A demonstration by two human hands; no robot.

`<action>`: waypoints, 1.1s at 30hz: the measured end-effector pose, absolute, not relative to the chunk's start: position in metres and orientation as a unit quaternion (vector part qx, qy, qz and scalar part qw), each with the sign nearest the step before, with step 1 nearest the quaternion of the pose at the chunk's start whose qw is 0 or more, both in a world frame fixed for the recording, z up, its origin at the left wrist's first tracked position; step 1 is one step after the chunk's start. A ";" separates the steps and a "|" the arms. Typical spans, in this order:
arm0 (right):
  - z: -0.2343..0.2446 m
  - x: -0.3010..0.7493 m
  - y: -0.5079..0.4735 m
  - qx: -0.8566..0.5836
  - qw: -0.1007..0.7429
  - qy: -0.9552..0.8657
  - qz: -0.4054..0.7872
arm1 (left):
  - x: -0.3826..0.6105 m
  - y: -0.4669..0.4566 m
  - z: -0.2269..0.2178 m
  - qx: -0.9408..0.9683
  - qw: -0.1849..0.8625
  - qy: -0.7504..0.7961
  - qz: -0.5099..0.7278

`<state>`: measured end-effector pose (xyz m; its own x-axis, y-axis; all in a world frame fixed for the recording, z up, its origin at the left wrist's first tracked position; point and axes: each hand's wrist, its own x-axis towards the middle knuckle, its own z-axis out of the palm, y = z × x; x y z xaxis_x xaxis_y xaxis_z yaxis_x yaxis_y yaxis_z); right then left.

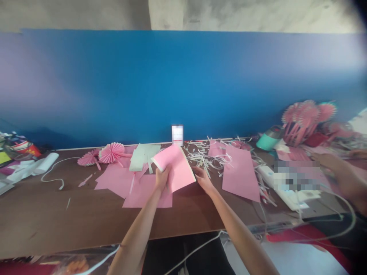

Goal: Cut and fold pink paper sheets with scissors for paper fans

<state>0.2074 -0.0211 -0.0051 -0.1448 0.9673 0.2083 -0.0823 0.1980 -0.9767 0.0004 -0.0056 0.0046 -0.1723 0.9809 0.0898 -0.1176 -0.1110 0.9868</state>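
Note:
My left hand (162, 178) is closed on the near edge of a pink paper sheet (175, 167) that is lifted and tilted above the brown table (71, 214). My right hand (202, 177) touches the same sheet at its right corner, fingers curled on the edge. Flat pink sheets (126, 181) lie under and beside the held one. A larger pink sheet (240, 172) lies to the right of my right hand.
Folded pink paper fans (112, 152) and a pale green sheet (143, 156) lie behind the sheets. White paper strips (205, 156) are scattered at centre. A teal tool (268, 138), more fans (306, 114) and another person's arm (341, 172) are at the right. A blue board stands behind.

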 end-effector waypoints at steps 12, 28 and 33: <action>-0.003 0.209 -0.024 -0.380 0.507 -0.579 0.513 | 0.005 -0.006 0.006 0.439 0.446 0.499 0.599; -0.008 0.214 -0.022 -0.395 0.518 -0.564 0.508 | 0.003 -0.006 0.005 0.471 0.442 0.499 0.577; -0.015 0.215 -0.020 -0.425 0.509 -0.566 0.490 | 0.003 -0.007 0.005 0.461 0.464 0.483 0.582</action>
